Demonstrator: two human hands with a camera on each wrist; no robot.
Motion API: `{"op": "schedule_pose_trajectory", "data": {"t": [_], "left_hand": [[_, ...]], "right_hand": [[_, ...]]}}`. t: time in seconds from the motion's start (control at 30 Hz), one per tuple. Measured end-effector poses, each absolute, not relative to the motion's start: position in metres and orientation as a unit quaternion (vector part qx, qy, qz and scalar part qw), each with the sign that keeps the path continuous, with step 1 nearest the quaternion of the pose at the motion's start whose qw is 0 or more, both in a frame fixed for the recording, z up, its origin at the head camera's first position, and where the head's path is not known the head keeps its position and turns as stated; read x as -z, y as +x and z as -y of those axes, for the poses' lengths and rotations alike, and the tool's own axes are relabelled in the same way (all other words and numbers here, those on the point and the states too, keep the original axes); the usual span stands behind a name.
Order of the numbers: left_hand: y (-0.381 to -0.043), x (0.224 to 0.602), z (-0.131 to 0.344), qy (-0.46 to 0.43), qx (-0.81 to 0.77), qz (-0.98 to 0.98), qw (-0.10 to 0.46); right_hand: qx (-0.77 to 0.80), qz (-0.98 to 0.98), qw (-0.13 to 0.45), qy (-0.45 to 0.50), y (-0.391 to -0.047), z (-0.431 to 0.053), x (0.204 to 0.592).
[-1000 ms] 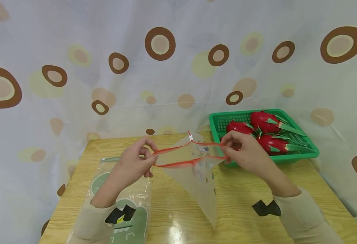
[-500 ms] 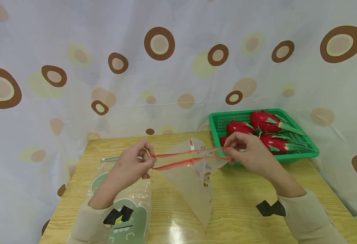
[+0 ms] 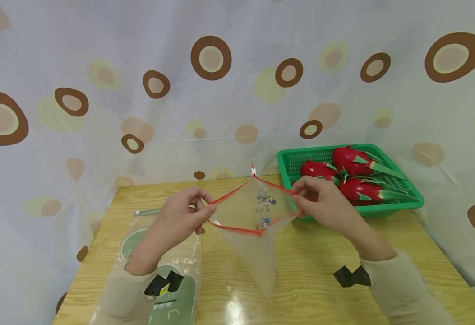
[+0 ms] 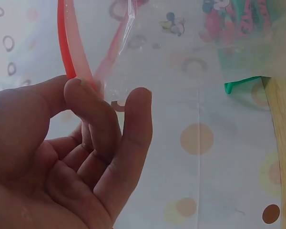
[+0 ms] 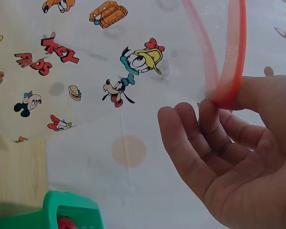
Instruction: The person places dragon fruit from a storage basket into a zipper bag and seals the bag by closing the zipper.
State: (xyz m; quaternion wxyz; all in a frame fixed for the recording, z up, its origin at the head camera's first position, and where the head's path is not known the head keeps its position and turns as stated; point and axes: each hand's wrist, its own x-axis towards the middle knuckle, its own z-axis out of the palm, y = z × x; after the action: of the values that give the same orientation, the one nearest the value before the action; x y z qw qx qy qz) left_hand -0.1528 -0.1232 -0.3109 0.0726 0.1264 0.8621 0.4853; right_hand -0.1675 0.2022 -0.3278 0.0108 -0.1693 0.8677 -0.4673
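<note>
A clear zip bag (image 3: pixel 241 253) with a red zip edge and small cartoon prints hangs between both hands above the table. Its mouth gapes in a wide diamond, with a white slider (image 3: pixel 254 171) at the far corner. My left hand (image 3: pixel 180 212) pinches the left end of the red edge between thumb and forefinger. At the right end, my right hand (image 3: pixel 326 203) pinches the edge the same way. In the right wrist view, the printed film (image 5: pixel 86 62) spreads beside the fingers. The left wrist view shows the red strip (image 4: pixel 69 43) caught at the left fingertips.
A green basket (image 3: pixel 417 203) with several red dragon fruits (image 3: pixel 352 162) stands at the back right, just behind my right hand. A second clear bag with green prints (image 3: pixel 180 293) lies flat on the wooden table (image 3: pixel 322 280), under my left forearm. A patterned curtain (image 3: pixel 237 99) hangs behind.
The bag's mouth narrowed half a second ago and now gapes wider than in both earlier frames. Both hands have come slightly closer together, and the slider has risen.
</note>
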Motion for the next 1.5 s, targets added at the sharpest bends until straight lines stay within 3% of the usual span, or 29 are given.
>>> {"op": "schedule_pose_trajectory", "data": {"t": [0.5, 0.83, 1.23, 1.5], "left_hand": [[-0.160, 0.314, 0.103, 0.114, -0.533, -0.837, 0.040], [-0.163, 0.313, 0.096, 0.108, -0.519, -0.847, -0.036], [-0.164, 0.313, 0.095, 0.102, -0.508, -0.854, -0.047], [-0.165, 0.315, 0.094, 0.102, -0.514, -0.850, -0.045]], "right_hand": [[0.492, -0.848, 0.026, -0.197, -0.174, -0.183, 0.332], [0.508, -0.835, 0.036, -0.209, -0.173, -0.181, 0.329], [0.400, -0.907, -0.037, -0.127, -0.194, -0.226, 0.333], [0.333, -0.935, -0.039, -0.116, -0.214, -0.249, 0.356]]}}
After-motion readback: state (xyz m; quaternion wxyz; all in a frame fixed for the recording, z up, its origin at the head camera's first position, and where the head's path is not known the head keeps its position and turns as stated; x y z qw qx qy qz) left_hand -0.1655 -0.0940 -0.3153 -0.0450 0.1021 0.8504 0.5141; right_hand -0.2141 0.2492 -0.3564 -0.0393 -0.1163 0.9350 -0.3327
